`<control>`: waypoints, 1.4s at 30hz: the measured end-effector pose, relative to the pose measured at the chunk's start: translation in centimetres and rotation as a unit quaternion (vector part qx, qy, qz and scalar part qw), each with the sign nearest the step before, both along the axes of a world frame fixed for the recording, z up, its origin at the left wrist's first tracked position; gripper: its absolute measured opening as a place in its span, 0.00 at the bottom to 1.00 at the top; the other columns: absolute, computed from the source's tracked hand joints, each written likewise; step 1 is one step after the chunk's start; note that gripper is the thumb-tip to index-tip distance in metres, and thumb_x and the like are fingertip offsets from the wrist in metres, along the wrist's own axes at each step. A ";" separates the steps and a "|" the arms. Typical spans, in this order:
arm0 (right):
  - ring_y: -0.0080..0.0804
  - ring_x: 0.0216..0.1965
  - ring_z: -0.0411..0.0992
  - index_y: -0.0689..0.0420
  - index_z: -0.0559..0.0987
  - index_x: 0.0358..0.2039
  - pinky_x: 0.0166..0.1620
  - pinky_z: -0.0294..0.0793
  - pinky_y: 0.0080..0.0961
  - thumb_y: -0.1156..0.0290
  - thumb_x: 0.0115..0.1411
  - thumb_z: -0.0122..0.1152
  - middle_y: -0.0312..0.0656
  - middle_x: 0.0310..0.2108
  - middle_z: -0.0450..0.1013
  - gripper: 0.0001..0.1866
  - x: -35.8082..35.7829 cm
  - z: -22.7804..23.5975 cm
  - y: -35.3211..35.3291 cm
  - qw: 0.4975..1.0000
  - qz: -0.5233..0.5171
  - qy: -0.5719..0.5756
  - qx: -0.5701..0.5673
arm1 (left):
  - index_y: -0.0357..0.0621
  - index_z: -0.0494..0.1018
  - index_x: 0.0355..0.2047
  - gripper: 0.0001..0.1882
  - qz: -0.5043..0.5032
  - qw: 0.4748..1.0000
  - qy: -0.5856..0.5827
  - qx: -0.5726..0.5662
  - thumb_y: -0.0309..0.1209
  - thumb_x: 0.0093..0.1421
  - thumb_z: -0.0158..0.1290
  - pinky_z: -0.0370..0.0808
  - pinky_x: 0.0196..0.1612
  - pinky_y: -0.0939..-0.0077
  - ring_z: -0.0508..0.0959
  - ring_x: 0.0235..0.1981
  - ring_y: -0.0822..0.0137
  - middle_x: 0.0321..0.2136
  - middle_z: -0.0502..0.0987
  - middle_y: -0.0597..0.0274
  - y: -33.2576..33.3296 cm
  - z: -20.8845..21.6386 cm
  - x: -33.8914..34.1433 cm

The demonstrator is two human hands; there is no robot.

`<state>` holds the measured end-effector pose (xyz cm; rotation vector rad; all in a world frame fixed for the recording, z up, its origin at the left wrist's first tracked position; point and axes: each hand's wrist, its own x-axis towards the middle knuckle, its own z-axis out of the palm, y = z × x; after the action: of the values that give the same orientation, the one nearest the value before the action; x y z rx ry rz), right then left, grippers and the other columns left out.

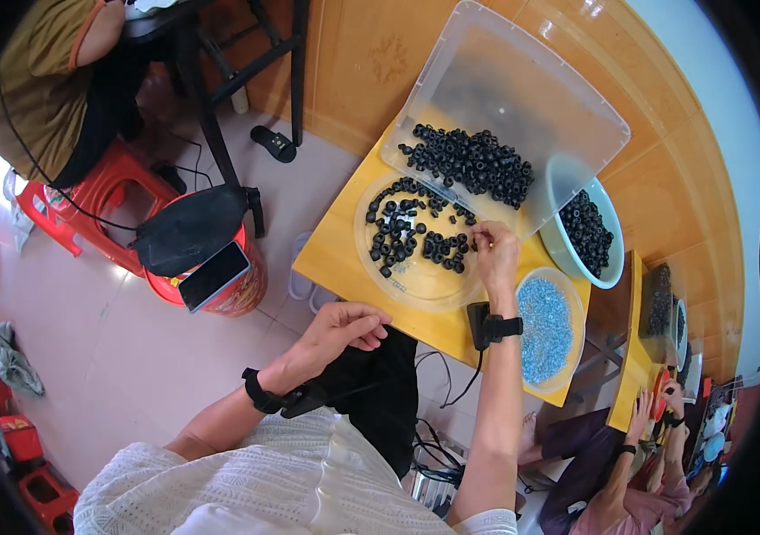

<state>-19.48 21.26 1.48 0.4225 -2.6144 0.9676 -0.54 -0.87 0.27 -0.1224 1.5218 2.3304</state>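
Your right hand (499, 257) in the head view reaches over the right edge of a round clear tray (433, 299), its fingertips drawn close together; you cannot tell whether they pinch a bead. Black beads (393, 242) lie loose in that tray, mostly toward its left and middle, just beside your fingers. Your left hand (340, 332) is loosely curled near the front edge of the yellow desk (334, 245), and whether it holds anything is impossible to tell. Behind the tray, a clear plastic bin (523, 80) holds a heap of more black beads (469, 162). To its right, a pale blue bowl (551, 234) also contains black beads. Nearest your right forearm, a round dish (582, 325) is filled with tiny blue beads (545, 332). Off to your left, a phone (214, 275) leans by a red bucket (251, 290).
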 end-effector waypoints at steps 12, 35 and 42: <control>0.49 0.35 0.71 0.60 0.79 0.26 0.38 0.71 0.37 0.79 0.44 0.59 0.51 0.30 0.72 0.06 -0.4 -0.5 -1.9 0.984 0.036 -0.032 0.172 | 0.34 0.72 0.42 0.14 -0.001 1.000 -0.024 -0.014 0.33 0.63 0.46 0.74 0.39 0.82 0.76 0.32 0.74 0.32 0.75 0.60 0.5 0.0 0.7; 0.24 0.31 0.72 0.66 0.77 0.30 0.34 0.71 0.17 0.85 0.49 0.60 0.42 0.31 0.72 0.06 16.6 2.5 -8.1 0.932 0.046 -0.068 -0.352 | 0.40 0.72 0.43 0.12 0.090 0.977 0.036 0.189 0.25 0.58 0.52 0.75 0.44 0.79 0.75 0.40 0.74 0.39 0.75 0.64 1.5 0.9 -1.1; 0.30 0.28 0.72 0.64 0.78 0.30 0.31 0.71 0.21 0.84 0.50 0.58 0.44 0.29 0.73 0.06 15.6 2.1 -6.4 0.979 0.018 -0.021 -0.201 | 0.38 0.72 0.43 0.11 0.121 0.972 0.017 0.203 0.25 0.60 0.50 0.76 0.42 0.80 0.77 0.36 0.73 0.38 0.76 0.60 0.7 -0.1 -0.9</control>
<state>-3.92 14.86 3.55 0.3481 -2.3657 1.4904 -1.40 -0.21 0.21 -0.1705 1.0609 2.7987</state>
